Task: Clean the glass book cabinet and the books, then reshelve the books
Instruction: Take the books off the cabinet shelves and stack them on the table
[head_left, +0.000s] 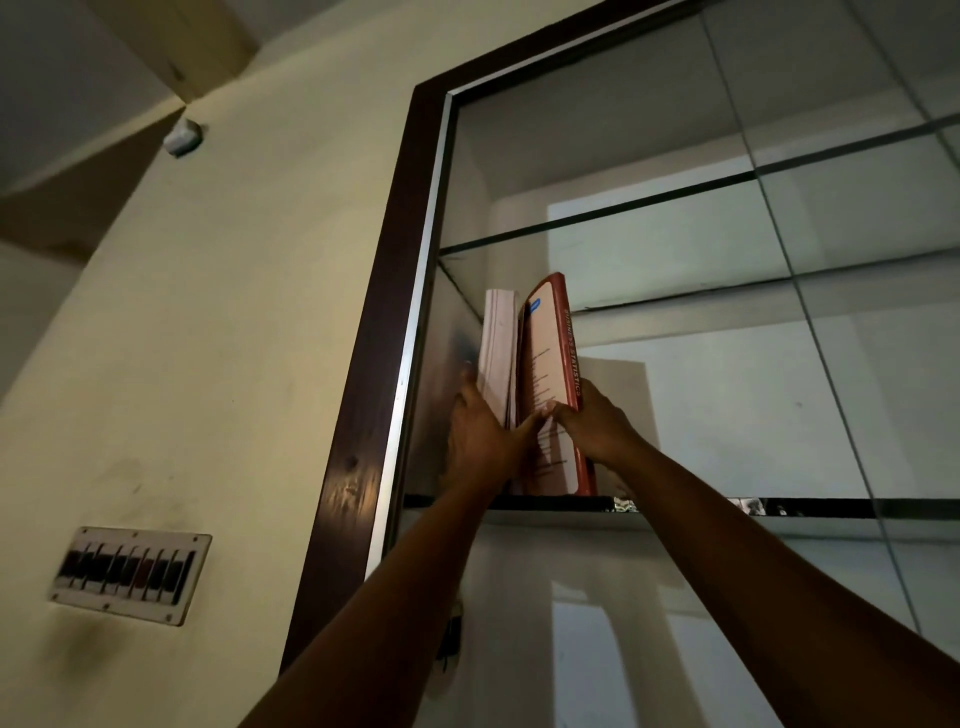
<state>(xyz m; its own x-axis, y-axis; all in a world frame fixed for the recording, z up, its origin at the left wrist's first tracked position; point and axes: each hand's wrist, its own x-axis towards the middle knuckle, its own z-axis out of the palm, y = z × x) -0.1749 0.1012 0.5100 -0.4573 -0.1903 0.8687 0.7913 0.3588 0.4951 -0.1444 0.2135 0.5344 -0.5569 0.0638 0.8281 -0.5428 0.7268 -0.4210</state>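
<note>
I look up into the glass book cabinet (395, 291), which has a dark wooden frame and glass shelves. A red book (553, 364) titled Business Statistics stands upright at the left end of a glass shelf (675, 506). A white book (497, 353) with its page edges showing stands just left of it. My right hand (597, 426) grips the red book's spine, thumb on its cover. My left hand (480, 436) holds the white book, fingers along its left side and thumb reaching toward the red book.
Another glass shelf (597, 221) runs above the books. A switch panel (127, 574) is mounted on the cream wall left of the cabinet. A small white fitting (183, 136) sits high on the wall. Glass panes reflect light to the right.
</note>
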